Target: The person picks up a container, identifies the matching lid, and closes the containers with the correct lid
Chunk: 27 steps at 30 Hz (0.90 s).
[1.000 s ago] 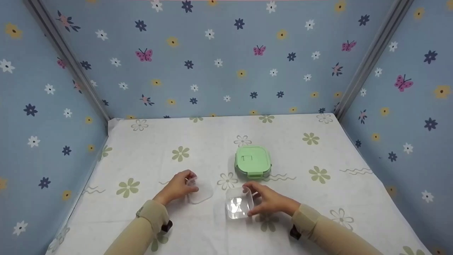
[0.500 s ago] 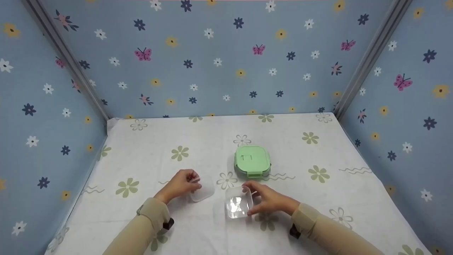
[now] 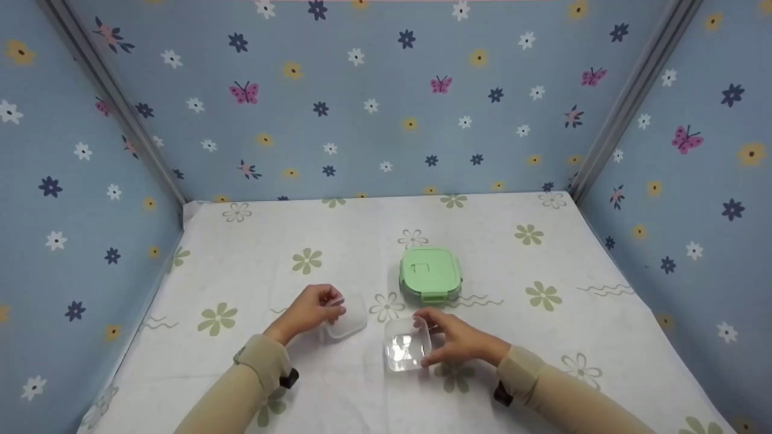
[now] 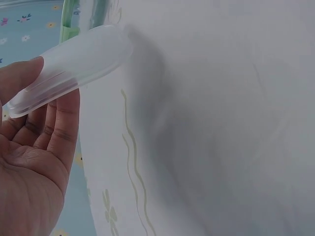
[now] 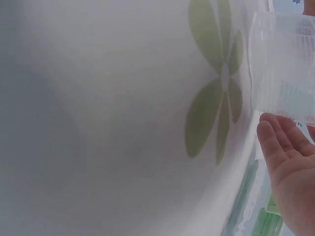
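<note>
My left hand point(image 3: 310, 312) pinches a translucent square lid point(image 3: 351, 318) by its left edge, thumb on one face and fingers behind. In the left wrist view the lid point(image 4: 83, 59) is tilted, raised off the cloth with a shadow beside it. To the right, a clear square plastic container point(image 3: 407, 346) stands on the cloth with its open side up. My right hand point(image 3: 461, 340) grips that container by its right side, thumb near the front corner and fingers near the back corner. The right wrist view shows the container's ribbed wall point(image 5: 283, 69) against the fingers.
A square food box with a green clip-on lid point(image 3: 431, 271) sits just behind the clear container. The table wears a white cloth point(image 3: 253, 241) with a flower print. Blue patterned panels point(image 3: 362, 90) enclose the back and both sides.
My left hand has shifted slightly right and away from me, lifting and tilting the translucent lid. My right hand and the clear container have stayed in place.
</note>
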{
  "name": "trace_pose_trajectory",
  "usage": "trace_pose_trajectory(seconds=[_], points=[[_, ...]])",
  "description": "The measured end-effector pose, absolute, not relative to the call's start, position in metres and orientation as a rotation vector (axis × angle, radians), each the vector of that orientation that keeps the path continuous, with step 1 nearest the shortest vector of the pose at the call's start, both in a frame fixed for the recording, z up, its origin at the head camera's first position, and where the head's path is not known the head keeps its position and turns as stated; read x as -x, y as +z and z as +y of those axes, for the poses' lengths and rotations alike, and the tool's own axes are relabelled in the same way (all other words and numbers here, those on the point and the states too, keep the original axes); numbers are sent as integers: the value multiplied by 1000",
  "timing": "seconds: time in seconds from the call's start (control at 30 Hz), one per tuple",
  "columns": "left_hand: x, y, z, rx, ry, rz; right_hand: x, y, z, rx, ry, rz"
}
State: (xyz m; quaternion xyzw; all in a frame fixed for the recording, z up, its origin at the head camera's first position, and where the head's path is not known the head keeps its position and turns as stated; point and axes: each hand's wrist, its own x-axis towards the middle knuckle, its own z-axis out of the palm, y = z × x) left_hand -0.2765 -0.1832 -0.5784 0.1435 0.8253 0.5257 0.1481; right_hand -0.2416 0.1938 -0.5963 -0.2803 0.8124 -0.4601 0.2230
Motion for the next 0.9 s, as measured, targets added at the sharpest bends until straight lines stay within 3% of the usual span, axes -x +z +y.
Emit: trace_pose_trajectory(seconds=[0.9], points=[[277,-561,-168,-446,1632,2334,241,-594,194,808,-1237,2276]])
